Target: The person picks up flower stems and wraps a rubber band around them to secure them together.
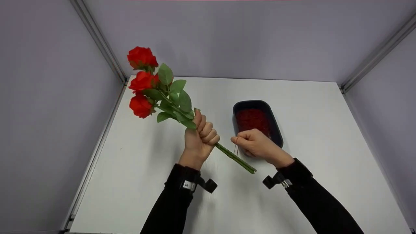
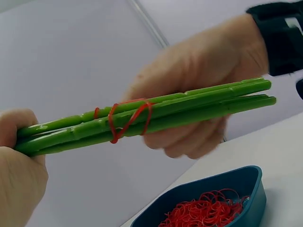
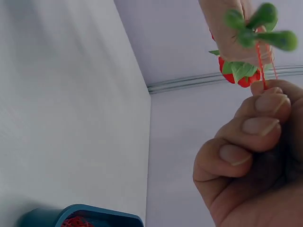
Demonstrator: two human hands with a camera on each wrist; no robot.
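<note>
My left hand (image 1: 204, 129) grips the green stems (image 1: 234, 158) of a bunch of three red roses (image 1: 142, 82), blooms pointing up and left above the white table. A red rubber band (image 2: 128, 121) is wound round the stems (image 2: 189, 109) just beyond my left hand (image 2: 19, 163). My right hand (image 1: 241, 140) sits right of the stems with curled fingers, pinching a stretched loop of that band (image 3: 263, 66) below the stem ends (image 3: 256, 27). In the left wrist view my right hand (image 2: 203, 71) is behind the stems.
A dark tray (image 1: 249, 102) filled with red rubber bands (image 1: 253, 119) stands on the white table (image 1: 325, 130) just behind my right hand. Grey walls with metal corner rails close in the table on the left, back and right.
</note>
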